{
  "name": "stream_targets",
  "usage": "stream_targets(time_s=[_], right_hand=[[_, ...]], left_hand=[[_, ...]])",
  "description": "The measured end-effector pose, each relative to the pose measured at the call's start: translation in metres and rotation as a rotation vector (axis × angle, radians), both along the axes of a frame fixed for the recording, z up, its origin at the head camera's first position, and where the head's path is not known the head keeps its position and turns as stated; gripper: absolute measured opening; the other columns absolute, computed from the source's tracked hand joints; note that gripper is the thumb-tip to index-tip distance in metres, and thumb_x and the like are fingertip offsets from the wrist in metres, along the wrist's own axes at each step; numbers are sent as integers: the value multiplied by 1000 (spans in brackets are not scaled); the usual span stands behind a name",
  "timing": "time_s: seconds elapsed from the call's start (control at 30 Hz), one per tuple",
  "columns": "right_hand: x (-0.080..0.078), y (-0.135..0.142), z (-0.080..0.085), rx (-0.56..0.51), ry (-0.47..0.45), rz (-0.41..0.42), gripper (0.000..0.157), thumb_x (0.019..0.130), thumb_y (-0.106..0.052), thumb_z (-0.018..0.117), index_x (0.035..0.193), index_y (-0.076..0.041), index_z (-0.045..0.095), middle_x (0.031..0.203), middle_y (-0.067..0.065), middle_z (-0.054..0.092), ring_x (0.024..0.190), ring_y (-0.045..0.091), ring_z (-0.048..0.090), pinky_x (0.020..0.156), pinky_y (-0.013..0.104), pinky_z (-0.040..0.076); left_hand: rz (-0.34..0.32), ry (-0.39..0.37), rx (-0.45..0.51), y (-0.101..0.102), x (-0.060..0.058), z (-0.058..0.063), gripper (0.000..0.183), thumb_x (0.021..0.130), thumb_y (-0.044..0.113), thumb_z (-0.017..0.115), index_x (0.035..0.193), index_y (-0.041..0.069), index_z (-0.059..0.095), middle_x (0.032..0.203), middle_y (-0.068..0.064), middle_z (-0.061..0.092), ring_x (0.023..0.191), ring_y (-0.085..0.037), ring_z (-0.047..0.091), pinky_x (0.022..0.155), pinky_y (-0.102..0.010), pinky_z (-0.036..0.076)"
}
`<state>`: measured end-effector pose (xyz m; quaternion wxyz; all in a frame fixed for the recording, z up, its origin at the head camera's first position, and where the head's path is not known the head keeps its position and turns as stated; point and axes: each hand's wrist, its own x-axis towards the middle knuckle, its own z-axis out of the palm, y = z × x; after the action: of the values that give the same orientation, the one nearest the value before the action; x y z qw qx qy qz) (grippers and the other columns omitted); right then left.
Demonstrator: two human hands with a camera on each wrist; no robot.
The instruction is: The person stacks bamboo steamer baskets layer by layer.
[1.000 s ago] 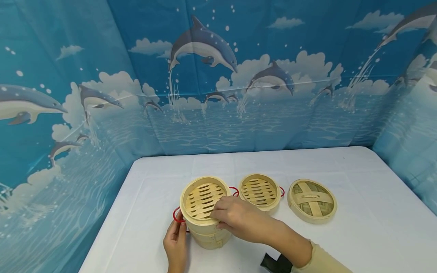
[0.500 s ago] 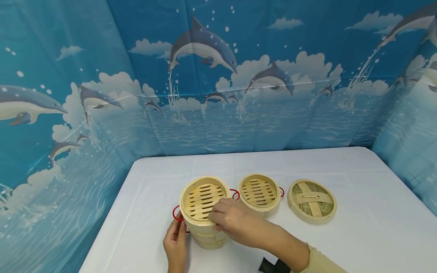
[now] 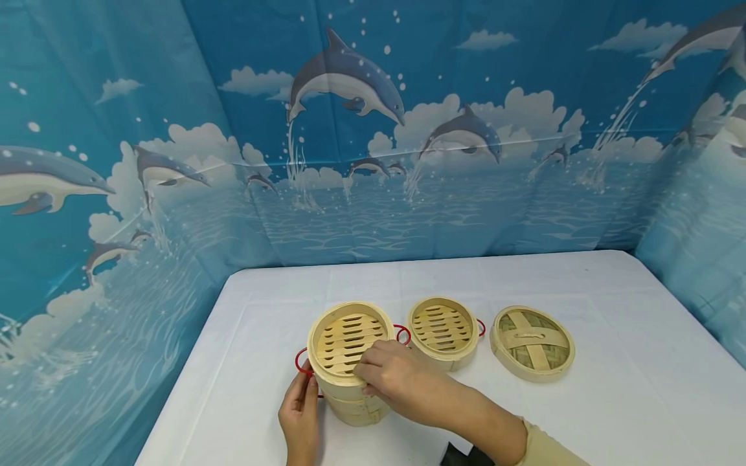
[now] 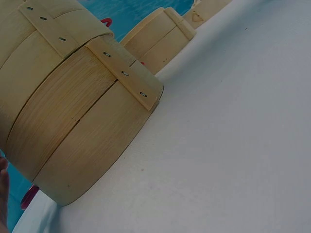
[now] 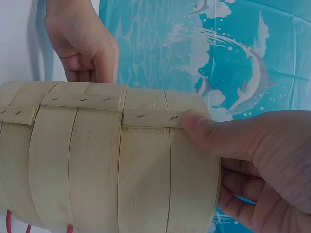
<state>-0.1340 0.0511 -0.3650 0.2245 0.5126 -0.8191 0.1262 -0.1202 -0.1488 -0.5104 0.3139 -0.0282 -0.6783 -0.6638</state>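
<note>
Near the front left of the table is a stack of round bamboo steamer baskets. The upper basket (image 3: 340, 336), slatted inside, sits on a lower basket (image 3: 355, 412), whose banded wall fills much of the left wrist view. My right hand (image 3: 402, 382) pinches the upper basket's near right rim, thumb (image 5: 206, 130) on the outer wall and fingertips inside. My left hand (image 3: 300, 414) holds the stack's left side, its fingertips by a red loop handle (image 3: 301, 360). In the right wrist view that hand's fingertips are hidden behind the stack.
Another slatted steamer basket (image 3: 441, 328) stands close to the stack's right, with red handles. Farther right lies a woven bamboo lid (image 3: 533, 343). Part of a black object (image 3: 466, 456) shows at the front edge. A dolphin-print curtain (image 3: 373, 194) hangs behind the white table (image 3: 641, 388).
The upper basket has turned slightly clockwise: its left red handle moved up in view, the right one down. My right hand shifted slightly left and down. My left hand looks nearly still.
</note>
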Motion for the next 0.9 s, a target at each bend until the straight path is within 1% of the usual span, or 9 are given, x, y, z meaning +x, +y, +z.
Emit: stream_targets(time_s=[0.27, 0.6, 0.9], right_hand=[[0, 0, -1, 0, 3, 2, 20, 76, -19, 76, 92, -11, 67, 88, -4, 59, 86, 11, 55, 81, 24, 47], [-2, 1, 1, 28, -66, 21, 13, 79, -18, 73, 88, -14, 65, 83, -6, 57, 85, 10, 54, 79, 24, 46], [-2, 1, 1, 38, -85, 23, 11, 80, -18, 72, 87, -15, 64, 84, -7, 56, 85, 9, 54, 80, 24, 46]], left_hand=[[-19, 7, 36, 0, 0, 0, 32, 92, -2, 51, 119, -20, 47, 119, 5, 57, 112, -6, 52, 89, -19, 44], [22, -32, -7, 2, 1, 2, 31, 93, -1, 51, 119, -16, 51, 121, -2, 57, 111, -5, 52, 89, -19, 45], [17, -12, -22, 1, 0, 1, 30, 93, -2, 51, 119, -16, 50, 120, 4, 57, 111, -5, 52, 89, -19, 44]])
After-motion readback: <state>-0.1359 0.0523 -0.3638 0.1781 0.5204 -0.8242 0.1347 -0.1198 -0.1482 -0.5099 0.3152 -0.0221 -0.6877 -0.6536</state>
